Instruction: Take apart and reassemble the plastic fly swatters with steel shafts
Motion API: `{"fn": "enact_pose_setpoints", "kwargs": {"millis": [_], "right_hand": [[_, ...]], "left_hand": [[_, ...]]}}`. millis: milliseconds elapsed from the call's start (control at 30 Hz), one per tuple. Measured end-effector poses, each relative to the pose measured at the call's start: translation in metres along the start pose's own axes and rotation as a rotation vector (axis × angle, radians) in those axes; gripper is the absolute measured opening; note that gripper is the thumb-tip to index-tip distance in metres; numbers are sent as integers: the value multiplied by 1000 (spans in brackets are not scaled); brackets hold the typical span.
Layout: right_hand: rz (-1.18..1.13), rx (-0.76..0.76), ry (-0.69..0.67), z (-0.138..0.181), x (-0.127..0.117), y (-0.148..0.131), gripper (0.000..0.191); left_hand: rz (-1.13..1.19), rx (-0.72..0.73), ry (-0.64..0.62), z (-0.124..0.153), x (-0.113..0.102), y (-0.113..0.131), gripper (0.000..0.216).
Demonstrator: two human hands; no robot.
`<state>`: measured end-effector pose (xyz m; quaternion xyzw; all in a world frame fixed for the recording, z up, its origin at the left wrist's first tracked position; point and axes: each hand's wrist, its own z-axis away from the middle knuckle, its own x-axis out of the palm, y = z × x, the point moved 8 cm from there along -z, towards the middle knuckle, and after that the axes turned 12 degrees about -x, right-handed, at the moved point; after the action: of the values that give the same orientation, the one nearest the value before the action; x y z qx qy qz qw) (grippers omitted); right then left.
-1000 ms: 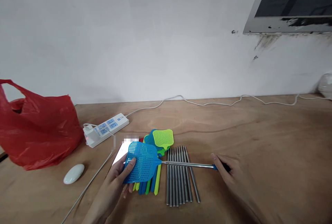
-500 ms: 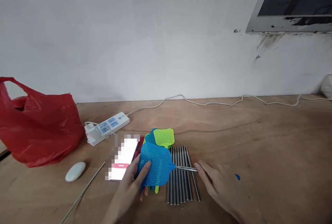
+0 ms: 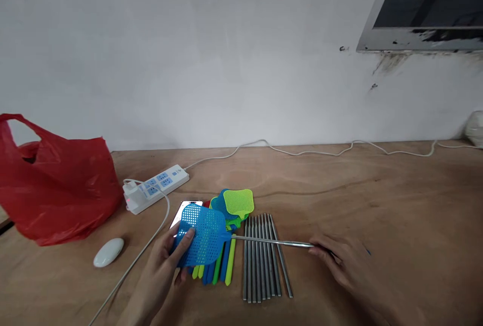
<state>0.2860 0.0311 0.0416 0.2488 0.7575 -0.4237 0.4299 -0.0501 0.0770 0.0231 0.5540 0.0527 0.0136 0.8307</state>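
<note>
A blue fly swatter with a perforated head lies across both hands, its thin metal rod drawn out long. My left hand pinches the left edge of its head, thumb on top. My right hand is closed around the handle end of the rod, and a bit of blue shows past the fingers. Below the rod lies a row of several metal rods, side by side on the table. Under and behind the blue head are more swatter heads, a lime one on top, and several coloured handles.
A phone with a lit screen lies partly behind the blue head. Left of it are a white power strip with a plugged charger, a white oval object and a cable. A red plastic bag stands at far left.
The hands have moved apart, left hand to the left with the swatter head, right hand to the right. The metal rod between them has lengthened. More coloured handles are uncovered.
</note>
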Motion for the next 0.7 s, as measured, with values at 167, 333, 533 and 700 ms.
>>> {"fn": "enact_pose_setpoints", "kwargs": {"millis": [167,333,533,700], "right_hand": [[8,27,44,7,-11,8,26],[-48,-17,34,-8,0,-19,24],[-43,-42,17,-23,20,-43,27],[-138,26,-67,-20,29,-41,27]], "left_hand": [[-35,-27,-69,-1,-4,6,61],[-44,-28,-183,8,36,4,57],[-97,33,-242,14,63,7,57],[-139,-7,-252,9,57,1,62]]}}
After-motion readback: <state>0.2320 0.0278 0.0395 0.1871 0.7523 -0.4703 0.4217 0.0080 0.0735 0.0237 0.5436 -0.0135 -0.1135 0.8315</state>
